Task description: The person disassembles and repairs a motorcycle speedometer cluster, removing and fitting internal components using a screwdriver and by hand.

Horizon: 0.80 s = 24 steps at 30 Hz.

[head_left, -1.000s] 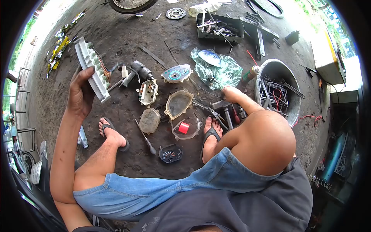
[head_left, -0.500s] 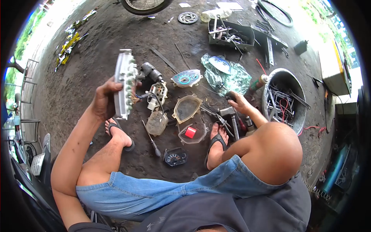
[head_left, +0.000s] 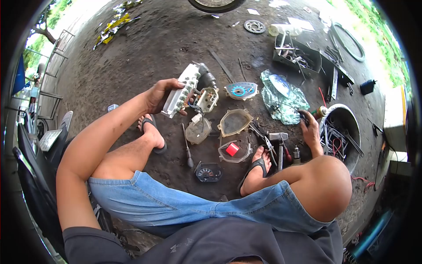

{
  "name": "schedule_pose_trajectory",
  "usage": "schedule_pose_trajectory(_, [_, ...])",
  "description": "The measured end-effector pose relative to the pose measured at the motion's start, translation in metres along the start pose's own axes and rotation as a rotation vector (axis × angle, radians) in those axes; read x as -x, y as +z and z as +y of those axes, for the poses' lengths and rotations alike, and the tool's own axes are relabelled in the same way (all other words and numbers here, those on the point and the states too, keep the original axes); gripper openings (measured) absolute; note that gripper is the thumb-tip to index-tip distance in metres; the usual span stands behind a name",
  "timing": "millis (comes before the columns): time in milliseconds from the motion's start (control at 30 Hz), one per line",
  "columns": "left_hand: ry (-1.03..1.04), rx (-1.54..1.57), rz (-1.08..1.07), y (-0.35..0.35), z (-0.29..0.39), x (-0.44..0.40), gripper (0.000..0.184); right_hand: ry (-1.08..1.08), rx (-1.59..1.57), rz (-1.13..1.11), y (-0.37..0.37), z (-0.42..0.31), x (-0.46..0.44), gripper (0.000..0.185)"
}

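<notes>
My left hand grips a white instrument-cluster housing with wires, held above the ground. My right hand has curled fingers around a small dark object, too small to name, beside the green plastic bag. Below the housing lie an open white casing and a clear cover. A blue-faced gauge, a clear-fronted frame and another clear cover with a red piece lie between my feet and the bag. A black speedometer rests nearer me.
A screwdriver, pliers and a hammer lie near my feet. A round basin of tools stands at the right, and a metal toolbox farther back. A sprocket and a wheel are beyond.
My left hand has moved the housing rightward and tilted it over the open casing. My right hand has shifted from the bag's lower edge, now curled round a dark object. The view has turned left.
</notes>
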State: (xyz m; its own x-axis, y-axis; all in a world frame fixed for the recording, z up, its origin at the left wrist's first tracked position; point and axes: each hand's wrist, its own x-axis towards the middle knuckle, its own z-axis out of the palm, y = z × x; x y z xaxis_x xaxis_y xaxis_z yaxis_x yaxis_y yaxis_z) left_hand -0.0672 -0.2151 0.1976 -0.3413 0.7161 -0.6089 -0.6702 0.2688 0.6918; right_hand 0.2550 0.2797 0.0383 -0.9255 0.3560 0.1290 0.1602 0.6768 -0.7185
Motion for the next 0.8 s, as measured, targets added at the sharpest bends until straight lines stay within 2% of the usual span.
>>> schedule_pose_trajectory(100, [-0.095,-0.062,0.001,-0.019,-0.018,-0.021,0.062,-0.023,0.041,0.031,-0.002,0.011,0.012,0.034])
schedule_pose_trajectory(167, [-0.206,-0.049,-0.003,-0.022,-0.036,-0.042,0.052,-0.014,0.111,0.027,-0.004,0.010,0.018,0.033])
schedule_pose_trajectory(267, [-0.273,-0.219,-0.065,-0.012,-0.070,-0.088,0.045,-0.004,0.205,0.067,-0.006,0.006,0.023,0.034])
schedule_pose_trajectory(300, [-0.177,-0.340,0.004,0.009,-0.080,-0.098,0.053,0.038,0.225,0.077,-0.005,0.007,0.026,0.034])
schedule_pose_trajectory(333, [-0.179,-0.319,-0.083,0.001,-0.101,-0.126,0.075,0.050,0.257,0.106,-0.007,0.008,0.028,0.033])
schedule_pose_trajectory(367, [-0.240,-0.415,-0.009,0.014,-0.106,-0.135,0.094,0.059,0.288,0.136,-0.008,0.010,0.029,0.033])
schedule_pose_trajectory(400, [-0.199,-0.576,0.003,0.024,-0.112,-0.147,0.105,0.073,0.308,0.165,-0.011,0.015,0.030,0.031])
schedule_pose_trajectory(467, [-0.102,-0.719,-0.005,0.025,-0.142,-0.185,0.107,0.089,0.331,0.207,-0.025,0.012,0.034,0.032])
schedule_pose_trajectory(500, [-0.090,-0.788,0.046,0.035,-0.146,-0.192,0.108,0.114,0.305,0.208,-0.033,0.012,0.035,0.034])
schedule_pose_trajectory(533, [-0.147,-0.726,0.037,0.041,-0.147,-0.197,0.109,0.110,0.288,0.243,-0.040,0.011,0.038,0.035])
schedule_pose_trajectory(567, [-0.111,-0.779,0.033,0.046,-0.148,-0.201,0.117,0.105,0.273,0.280,-0.046,0.011,0.039,0.036])
schedule_pose_trajectory(667, [-0.083,-0.790,-0.042,0.040,-0.166,-0.230,0.110,0.196,0.069,0.265,-0.066,0.003,0.043,0.034])
schedule_pose_trajectory(800, [0.024,-1.327,-0.047,0.051,-0.169,-0.234,0.111,0.099,-0.032,0.217,-0.067,-0.023,0.041,0.033])
